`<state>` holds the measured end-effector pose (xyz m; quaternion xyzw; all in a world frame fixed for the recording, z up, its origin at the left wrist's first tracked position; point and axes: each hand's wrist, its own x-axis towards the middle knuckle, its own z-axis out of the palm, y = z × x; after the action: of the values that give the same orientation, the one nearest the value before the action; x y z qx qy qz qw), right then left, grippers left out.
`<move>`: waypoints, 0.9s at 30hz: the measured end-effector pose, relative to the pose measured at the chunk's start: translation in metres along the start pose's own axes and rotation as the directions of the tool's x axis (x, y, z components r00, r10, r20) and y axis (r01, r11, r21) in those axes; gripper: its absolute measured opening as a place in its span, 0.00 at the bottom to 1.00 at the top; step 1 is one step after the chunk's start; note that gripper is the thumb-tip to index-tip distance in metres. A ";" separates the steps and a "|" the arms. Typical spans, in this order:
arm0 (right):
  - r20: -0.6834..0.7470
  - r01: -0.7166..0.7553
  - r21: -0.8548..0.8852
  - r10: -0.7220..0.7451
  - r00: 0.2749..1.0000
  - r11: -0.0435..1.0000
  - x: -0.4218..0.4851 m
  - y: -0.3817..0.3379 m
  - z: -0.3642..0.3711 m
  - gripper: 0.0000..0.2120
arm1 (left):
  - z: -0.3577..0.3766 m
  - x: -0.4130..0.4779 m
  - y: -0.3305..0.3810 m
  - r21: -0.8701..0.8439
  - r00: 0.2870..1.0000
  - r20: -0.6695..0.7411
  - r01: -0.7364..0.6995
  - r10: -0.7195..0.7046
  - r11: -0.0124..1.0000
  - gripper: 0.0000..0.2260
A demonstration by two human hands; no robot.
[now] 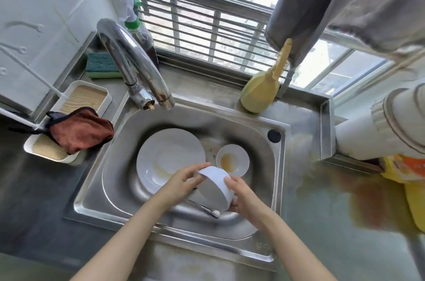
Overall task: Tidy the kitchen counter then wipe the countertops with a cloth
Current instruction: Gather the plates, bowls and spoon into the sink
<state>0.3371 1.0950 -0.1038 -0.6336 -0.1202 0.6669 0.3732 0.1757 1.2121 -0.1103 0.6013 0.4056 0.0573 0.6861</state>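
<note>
Both my hands hold a white bowl [215, 187], tipped on its side over the steel sink [264, 161]. My left hand [184, 183] grips its left rim; my right hand [243, 195] wraps its right side and base. Below the bowl, a large white plate [165, 154] with a brown smear lies in the basin, and a small stained saucer [233, 159] sits to its right. A metal utensil [204, 208] lies under the bowl. A brown cloth [80, 130] is draped over a white tray [89, 94] on the left counter.
The curved faucet [128, 50] arches over the sink's back left. A green sponge [101, 65] and a dark bottle [147, 43] stand behind it. A yellow-green brush [264, 89] leans at the window sill. A yellow packet [411, 179] lies at the right, near brown stains [372, 202] on the counter.
</note>
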 end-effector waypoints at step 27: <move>-0.649 0.007 0.358 0.243 0.721 0.934 0.083 0.018 -0.016 0.11 | -0.007 -0.067 -0.031 -0.116 0.928 -0.344 0.110 -0.144 0.987 0.24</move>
<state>0.3531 1.1315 -0.1803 -0.7675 0.1822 0.4195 0.4493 0.1140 1.1706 -0.1043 0.5205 0.5563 0.1382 0.6328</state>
